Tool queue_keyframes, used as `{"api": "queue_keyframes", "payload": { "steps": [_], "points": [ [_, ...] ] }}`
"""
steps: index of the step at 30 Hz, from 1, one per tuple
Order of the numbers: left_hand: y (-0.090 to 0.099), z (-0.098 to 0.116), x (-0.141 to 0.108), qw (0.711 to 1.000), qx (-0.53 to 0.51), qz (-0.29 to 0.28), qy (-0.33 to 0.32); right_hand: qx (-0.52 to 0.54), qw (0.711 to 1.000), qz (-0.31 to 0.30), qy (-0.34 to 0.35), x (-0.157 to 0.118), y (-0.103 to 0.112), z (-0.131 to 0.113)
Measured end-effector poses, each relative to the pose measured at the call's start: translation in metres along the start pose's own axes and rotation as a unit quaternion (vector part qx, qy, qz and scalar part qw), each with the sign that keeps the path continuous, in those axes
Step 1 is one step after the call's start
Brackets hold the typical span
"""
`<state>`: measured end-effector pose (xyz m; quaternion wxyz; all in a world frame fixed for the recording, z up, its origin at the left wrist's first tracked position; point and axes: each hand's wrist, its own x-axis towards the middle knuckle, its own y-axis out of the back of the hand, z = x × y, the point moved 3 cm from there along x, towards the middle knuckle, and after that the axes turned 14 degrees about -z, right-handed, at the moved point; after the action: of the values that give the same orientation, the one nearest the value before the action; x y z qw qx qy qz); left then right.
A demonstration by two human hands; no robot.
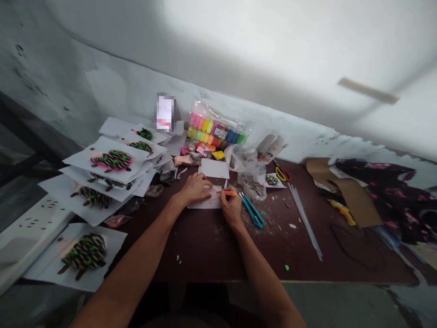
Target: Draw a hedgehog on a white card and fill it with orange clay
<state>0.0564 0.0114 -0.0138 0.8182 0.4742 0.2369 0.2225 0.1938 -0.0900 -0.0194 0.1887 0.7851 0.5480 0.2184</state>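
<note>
A small white sheet of paper [198, 205] with orange drawn lines lies on the dark table in front of me. My left hand [196, 187] rests on its upper left part, fingers spread out and holding nothing. Gripped in my right hand [231, 205] is an orange marker [229, 193], its tip at the drawing near the sheet's right side. Just beyond, a blank white card [214, 168] lies flat. Close to my right hand are teal-handled scissors [253, 210] and a clear plastic bag [254, 182] with small dark pieces inside.
Stacked at left are sheets with hedgehog pictures [112, 159]. Against the wall stand a pack of coloured clay [215, 132] and a blurred-out screen [165, 112]. Toward the right lie yellow-and-red scissors [282, 174], clear glue sticks [305, 221], a yellow glue gun [342, 211] and cardboard [357, 200].
</note>
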Motion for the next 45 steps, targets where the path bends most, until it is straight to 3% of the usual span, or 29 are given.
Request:
{"api": "queue_keyframes", "payload": {
  "steps": [9,23,29,34,41,45],
  "points": [
    [-0.002,-0.002,0.002,1.0,-0.008,0.005,0.001,0.003,1.0,-0.019,0.008,-0.001,0.0,-0.001],
    [-0.002,-0.005,0.001,1.0,-0.02,0.006,-0.004,0.034,0.999,0.012,0.006,-0.001,0.002,-0.001],
    [-0.002,-0.02,0.007,0.99,-0.124,0.069,-0.017,0.074,0.997,0.033,0.014,-0.002,0.002,-0.003],
    [0.003,-0.033,0.007,0.985,-0.099,0.14,0.018,0.086,0.996,0.023,0.02,-0.003,0.0,-0.005],
    [0.004,-0.039,0.003,0.995,-0.026,0.082,0.047,0.069,0.997,0.016,0.035,-0.003,-0.001,-0.007],
    [0.001,-0.039,0.005,0.996,-0.009,0.065,0.053,0.093,0.995,-0.021,0.04,-0.004,-0.005,-0.008]
  ]
}}
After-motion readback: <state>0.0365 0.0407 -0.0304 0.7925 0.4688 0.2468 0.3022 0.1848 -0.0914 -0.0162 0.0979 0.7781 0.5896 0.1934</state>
